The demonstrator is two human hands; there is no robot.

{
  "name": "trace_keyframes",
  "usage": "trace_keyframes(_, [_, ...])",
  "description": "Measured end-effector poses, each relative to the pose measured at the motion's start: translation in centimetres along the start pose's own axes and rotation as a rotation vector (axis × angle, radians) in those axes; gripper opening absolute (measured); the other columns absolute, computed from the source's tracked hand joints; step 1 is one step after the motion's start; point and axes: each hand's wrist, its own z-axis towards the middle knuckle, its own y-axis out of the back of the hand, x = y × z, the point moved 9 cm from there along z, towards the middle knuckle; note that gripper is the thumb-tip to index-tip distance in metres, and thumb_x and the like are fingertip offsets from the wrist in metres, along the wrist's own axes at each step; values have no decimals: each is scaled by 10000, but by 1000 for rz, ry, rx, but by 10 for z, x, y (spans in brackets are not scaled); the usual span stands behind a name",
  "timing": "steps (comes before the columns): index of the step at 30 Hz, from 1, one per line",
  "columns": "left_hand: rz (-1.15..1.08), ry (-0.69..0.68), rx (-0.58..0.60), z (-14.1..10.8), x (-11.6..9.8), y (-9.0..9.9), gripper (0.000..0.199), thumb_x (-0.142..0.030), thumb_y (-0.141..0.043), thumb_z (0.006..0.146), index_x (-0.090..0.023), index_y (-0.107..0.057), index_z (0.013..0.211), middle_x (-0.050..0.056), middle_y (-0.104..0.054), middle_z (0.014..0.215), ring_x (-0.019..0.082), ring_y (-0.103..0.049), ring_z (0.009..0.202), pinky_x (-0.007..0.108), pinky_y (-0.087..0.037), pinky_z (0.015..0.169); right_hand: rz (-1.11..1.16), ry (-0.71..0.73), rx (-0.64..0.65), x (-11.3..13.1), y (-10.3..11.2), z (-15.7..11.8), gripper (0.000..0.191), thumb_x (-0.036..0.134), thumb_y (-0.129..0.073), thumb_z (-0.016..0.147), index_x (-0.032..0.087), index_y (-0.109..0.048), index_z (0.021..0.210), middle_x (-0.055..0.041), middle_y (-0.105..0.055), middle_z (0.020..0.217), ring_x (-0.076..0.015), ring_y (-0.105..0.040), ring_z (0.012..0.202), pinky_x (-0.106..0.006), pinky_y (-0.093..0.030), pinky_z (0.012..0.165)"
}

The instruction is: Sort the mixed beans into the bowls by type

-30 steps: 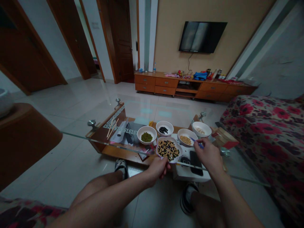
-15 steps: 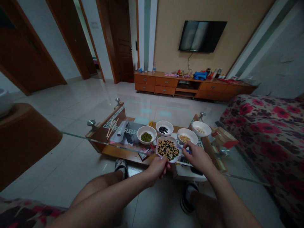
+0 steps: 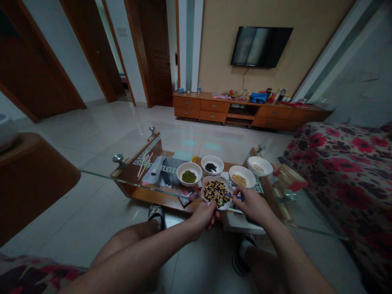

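A flower-shaped bowl (image 3: 229,206) full of mixed beans (image 3: 216,192), yellow and black with some green, stands at the near edge of the glass table. My left hand (image 3: 203,216) is closed on its near rim. With my right hand (image 3: 248,203) I grip a purple spoon (image 3: 235,197), whose front end reaches into the beans at the bowl's right side. Around it stand white bowls: one with green beans (image 3: 189,177), one with black beans (image 3: 210,167), one with yellow beans (image 3: 239,179), and one with pale pieces (image 3: 258,168) at the far right.
A pair of chopsticks (image 3: 145,165) lies on the glass table (image 3: 171,139) at the left. Papers and small items show through the glass on the shelf below. A cardboard box (image 3: 288,176) is at the right, beside the flowered sofa (image 3: 337,155).
My right hand has moved slightly left and down, and the spoon reaches further into the mixed beans. My left hand stays on the bowl's rim.
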Motion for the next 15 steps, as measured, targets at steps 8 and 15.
trace_keyframes(8, [-21, -2, 9, 0, 1, 0, 315, -303, -346, 841, -173, -523, 616, -52, -374, 417, 77, -297, 328, 205, -217, 365, -8, -13, 22, 0, -1, 0, 183, 364, -535, 796, 201, -617, 818, -46, -659, 748, -170, -580, 668, -250, -327, 576])
trace_keyframes(15, [-11, 4, 1, -2, 1, -1, 324, -298, -332, 847, -174, -522, 616, -50, -376, 417, 78, -299, 323, 209, -214, 363, -15, -24, 26, -2, -3, 0, 176, 355, -534, 799, 199, -613, 825, -41, -653, 744, -165, -576, 660, -244, -304, 558])
